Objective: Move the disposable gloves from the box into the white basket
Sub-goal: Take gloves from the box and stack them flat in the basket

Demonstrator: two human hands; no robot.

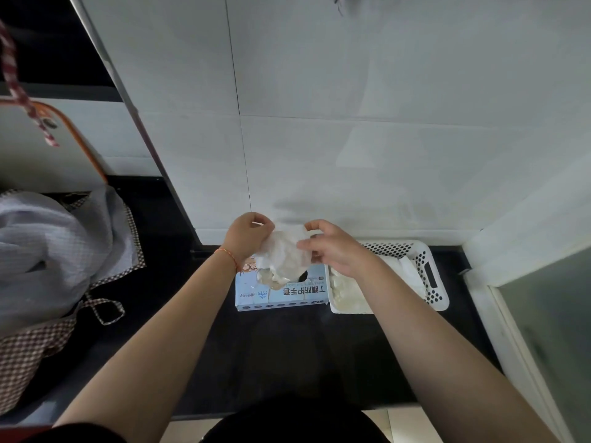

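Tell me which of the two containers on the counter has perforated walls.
The white basket on the right, already holding gloves. The other, the blue glove box to its left, is solid printed cardboard with one top opening.

Bare forearms; red string bracelet [227,258], left wrist.

Large pale grey wall tiles [383,91] rise behind a glossy black stone countertop [287,346]. A frosted glass panel [550,314] stands right — dim, cool light.

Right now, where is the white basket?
In the head view, the white basket sits on the dark counter, right of the glove box, partly under the right forearm.
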